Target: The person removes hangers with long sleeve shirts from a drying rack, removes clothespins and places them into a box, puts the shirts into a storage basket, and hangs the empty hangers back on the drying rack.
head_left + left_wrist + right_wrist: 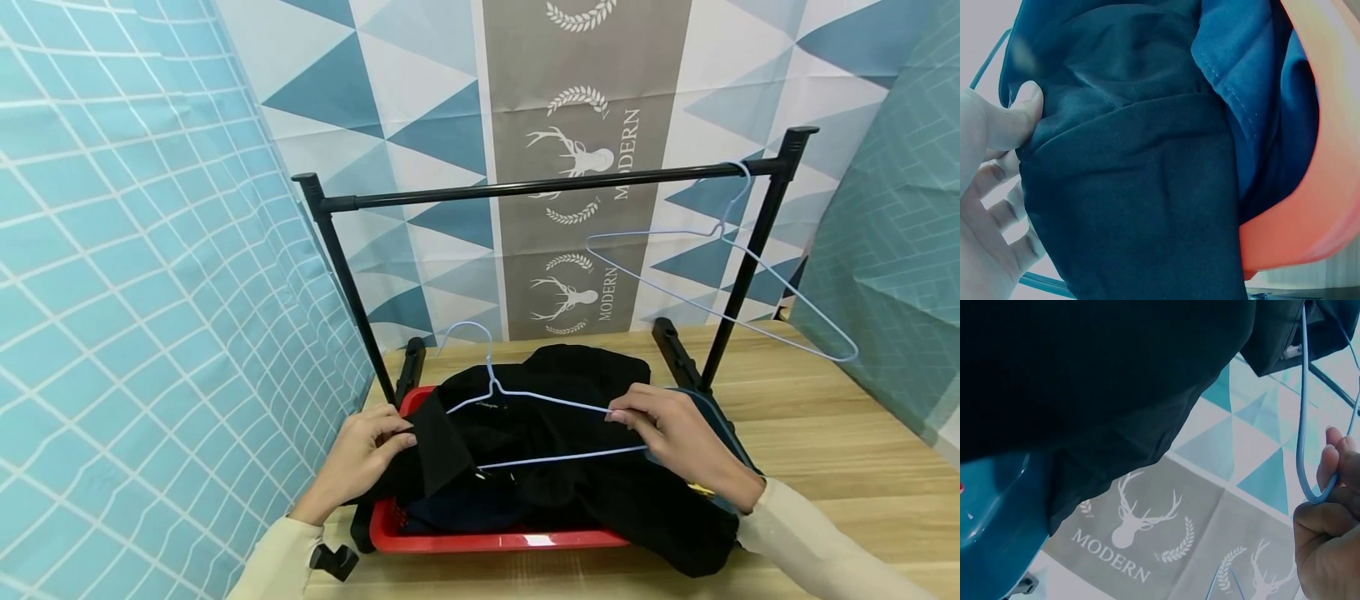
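Note:
In the head view my left hand [363,454] pinches the edge of a black shirt [442,442] beside its collar. The left wrist view has the thumb [1025,109] on top of the dark cloth [1135,175] and the other fingers at its edge. My right hand [671,429] grips the right end of a light-blue wire hanger [555,402], and in the right wrist view the fingers curl round the hanger's bent corner [1304,469]. The hanger's left end is hidden inside the shirt; its hook [472,325] points up. The rest of the shirt spreads over a red basket [480,543].
A black clothes rack [525,190] stands on the wooden table [817,425] behind the basket. A second light-blue hanger [723,229] hangs at its right end. Dark blue clothing [465,512] lies in the red basket. A blue basket [1004,519] is partly covered by black cloth.

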`<action>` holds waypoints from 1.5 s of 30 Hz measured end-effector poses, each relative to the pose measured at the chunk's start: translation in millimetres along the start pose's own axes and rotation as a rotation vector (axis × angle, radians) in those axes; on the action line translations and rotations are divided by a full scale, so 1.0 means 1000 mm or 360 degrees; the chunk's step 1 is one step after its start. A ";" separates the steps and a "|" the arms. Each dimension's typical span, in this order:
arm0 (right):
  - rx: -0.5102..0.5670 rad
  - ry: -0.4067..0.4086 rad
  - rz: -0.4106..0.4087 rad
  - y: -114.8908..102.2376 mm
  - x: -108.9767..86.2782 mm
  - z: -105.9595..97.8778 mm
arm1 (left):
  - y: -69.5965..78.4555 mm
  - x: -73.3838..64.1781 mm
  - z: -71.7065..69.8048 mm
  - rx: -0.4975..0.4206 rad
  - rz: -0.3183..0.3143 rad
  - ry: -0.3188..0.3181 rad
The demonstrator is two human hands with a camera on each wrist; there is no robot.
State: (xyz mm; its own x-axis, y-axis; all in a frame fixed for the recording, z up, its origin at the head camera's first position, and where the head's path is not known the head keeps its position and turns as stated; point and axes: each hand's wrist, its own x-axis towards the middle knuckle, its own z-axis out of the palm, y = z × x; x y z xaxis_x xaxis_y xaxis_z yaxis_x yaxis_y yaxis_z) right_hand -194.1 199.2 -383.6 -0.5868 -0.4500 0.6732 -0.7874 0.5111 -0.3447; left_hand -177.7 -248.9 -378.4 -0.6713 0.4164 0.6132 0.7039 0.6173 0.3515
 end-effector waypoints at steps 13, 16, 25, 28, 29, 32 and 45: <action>-0.0014 0.0100 0.0047 0.011 -0.009 -0.014 | -0.004 -0.002 0.001 0.0004 -0.0043 0.0000; -0.0015 0.0103 0.0059 0.016 -0.012 -0.016 | -0.006 -0.004 0.002 -0.0004 -0.0067 -0.0013; -0.0066 0.0077 0.0124 0.027 -0.020 -0.022 | -0.012 -0.006 0.006 -0.0004 -0.0102 -0.0036; -0.0065 0.0077 0.0129 0.030 -0.023 -0.026 | -0.013 -0.006 0.007 0.0007 -0.0113 -0.0040; -0.0071 0.0077 0.0131 0.031 -0.023 -0.027 | -0.013 -0.006 0.008 0.0016 -0.0118 -0.0045; -0.0098 0.0073 0.0142 0.034 -0.025 -0.031 | -0.012 -0.006 0.008 0.0045 -0.0133 -0.0068; -0.0249 0.0075 0.0277 0.045 -0.038 -0.048 | -0.021 -0.015 0.012 0.0065 -0.0286 -0.0299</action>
State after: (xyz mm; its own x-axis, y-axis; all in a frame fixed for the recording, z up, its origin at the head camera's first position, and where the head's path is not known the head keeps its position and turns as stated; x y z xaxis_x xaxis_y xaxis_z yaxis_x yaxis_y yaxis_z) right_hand -198.1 274.8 -393.5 -0.6989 -0.3122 0.6435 -0.6339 0.6870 -0.3552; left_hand -184.8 -259.9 -403.5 -0.8185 0.4120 0.4003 0.5623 0.7172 0.4117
